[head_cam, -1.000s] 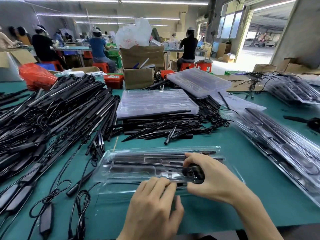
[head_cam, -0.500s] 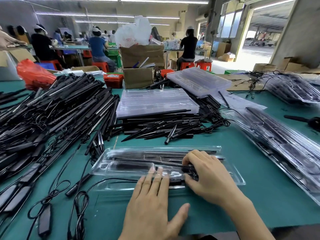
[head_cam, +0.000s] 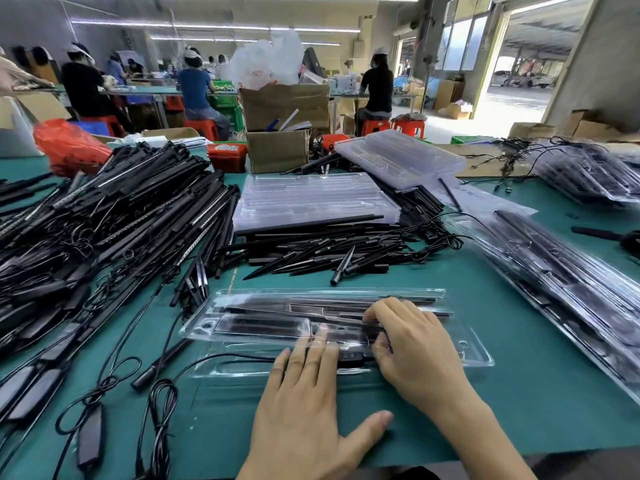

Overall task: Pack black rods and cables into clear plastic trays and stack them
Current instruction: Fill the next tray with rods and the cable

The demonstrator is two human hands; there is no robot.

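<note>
A clear plastic tray (head_cam: 242, 327) lies on the green table in front of me, with black rods in its long slots. My left hand (head_cam: 304, 410) rests flat, fingers spread, fingertips pressing the tray's near side beside a small black control box (head_cam: 349, 356). My right hand (head_cam: 419, 351) is curled over the tray's middle right, fingers and thumb pinched on a black cable part that they mostly hide. A thin cable (head_cam: 221, 358) runs left out of the tray.
A large heap of black rods (head_cam: 104, 230) fills the left. Behind the tray lie loose black spikes (head_cam: 329, 251) and a stack of empty trays (head_cam: 311, 199). Filled trays (head_cam: 571, 282) lie at the right. Coiled cables (head_cam: 159, 410) lie near left.
My left hand has flattened and slid its fingers forward onto the tray. My right hand has pushed the black cable bundle down into the tray, which now lies flatter.
</note>
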